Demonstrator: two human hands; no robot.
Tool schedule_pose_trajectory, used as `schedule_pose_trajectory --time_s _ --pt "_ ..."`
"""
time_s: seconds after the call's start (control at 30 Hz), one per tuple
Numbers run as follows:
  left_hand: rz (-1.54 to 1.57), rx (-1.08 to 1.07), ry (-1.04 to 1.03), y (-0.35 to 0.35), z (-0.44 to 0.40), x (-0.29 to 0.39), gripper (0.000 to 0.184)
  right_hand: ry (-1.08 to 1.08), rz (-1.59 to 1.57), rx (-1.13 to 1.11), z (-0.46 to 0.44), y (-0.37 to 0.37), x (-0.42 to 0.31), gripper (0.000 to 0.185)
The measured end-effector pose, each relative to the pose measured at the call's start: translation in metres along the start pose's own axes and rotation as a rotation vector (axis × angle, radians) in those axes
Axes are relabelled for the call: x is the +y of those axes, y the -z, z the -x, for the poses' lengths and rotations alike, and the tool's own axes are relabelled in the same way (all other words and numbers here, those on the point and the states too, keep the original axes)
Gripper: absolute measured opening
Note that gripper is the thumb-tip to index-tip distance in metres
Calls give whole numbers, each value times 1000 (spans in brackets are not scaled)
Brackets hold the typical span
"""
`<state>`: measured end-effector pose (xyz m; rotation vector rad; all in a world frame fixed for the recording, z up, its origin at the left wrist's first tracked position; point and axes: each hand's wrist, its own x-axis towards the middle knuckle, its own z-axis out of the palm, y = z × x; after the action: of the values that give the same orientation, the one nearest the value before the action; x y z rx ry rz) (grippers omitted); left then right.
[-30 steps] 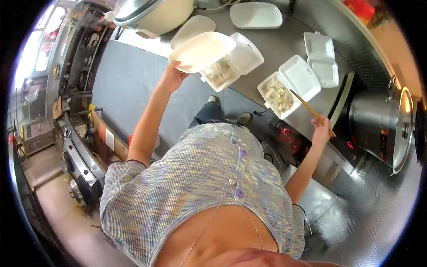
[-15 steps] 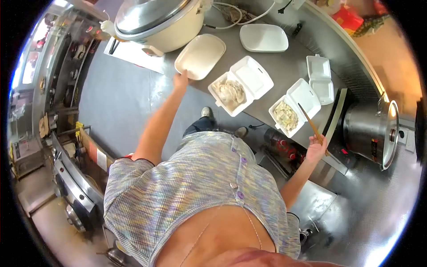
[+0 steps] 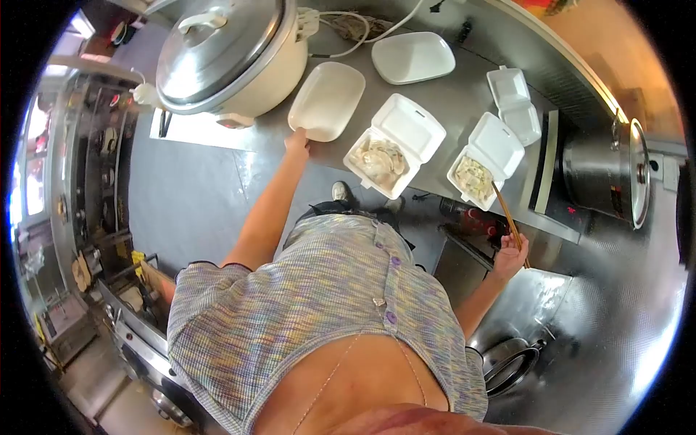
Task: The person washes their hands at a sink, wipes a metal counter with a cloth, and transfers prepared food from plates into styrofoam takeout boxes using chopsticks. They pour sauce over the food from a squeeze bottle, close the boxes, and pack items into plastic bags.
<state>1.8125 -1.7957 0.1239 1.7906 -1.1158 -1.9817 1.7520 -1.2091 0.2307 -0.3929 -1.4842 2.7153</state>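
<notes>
My left hand grips the near edge of a white oval plate, which lies on the metal counter beside the rice cooker. In my right hand is a pair of wooden chopsticks, their tips at the edge of an open foam box with pale chopped food. Between my hands sits a larger open foam box holding whitish food that looks like dumplings.
A large rice cooker stands at the upper left of the counter. Behind the boxes are another white plate and an open foam box. A lidded steel pot stands at the right.
The plate in my left hand has come down from above the larger foam box to the counter beside the cooker. My right hand has lowered, still with the chopsticks. The camera view has shifted.
</notes>
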Motion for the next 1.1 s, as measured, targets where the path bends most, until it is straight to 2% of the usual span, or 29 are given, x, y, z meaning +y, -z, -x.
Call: schedule_pose_trajectory --time_s 0.1,0.23,0.37,0.43,0.57,0.67,0.77,0.8,0.93,1.03,1.1 --pt "221 -46 -167 -12 21 7 29 9 -19 20 1 15 -8 28" --pt "146 -76 -432 -7 44 17 31 1 -12 19 -14 36 -16 28" --pt "59 -244 -389 -30 49 34 33 -36 -64 74 -25 48 -21 29" --pt "19 -330 -398 -75 49 43 34 -60 -53 68 -35 56 -20 29" --pt "-20 -331 -277 -179 40 51 34 -54 -97 76 -39 56 -26 32" --pt "-151 -473 -255 -227 20 64 31 -88 -65 137 -41 74 -34 36" --pt "-327 -441 -305 -254 3 84 35 111 12 8 -43 75 -39 38" --pt "-339 -447 -333 -259 0 87 37 82 80 55 -40 56 -46 39" --pt "-547 -188 -530 -261 -3 88 37 -189 407 104 -51 44 -38 33" --pt "-821 -124 -941 -232 -6 71 33 -352 638 42 -77 31 -12 31" --pt "-1015 -181 -970 -194 18 51 34 -412 696 -31 -95 33 18 40"
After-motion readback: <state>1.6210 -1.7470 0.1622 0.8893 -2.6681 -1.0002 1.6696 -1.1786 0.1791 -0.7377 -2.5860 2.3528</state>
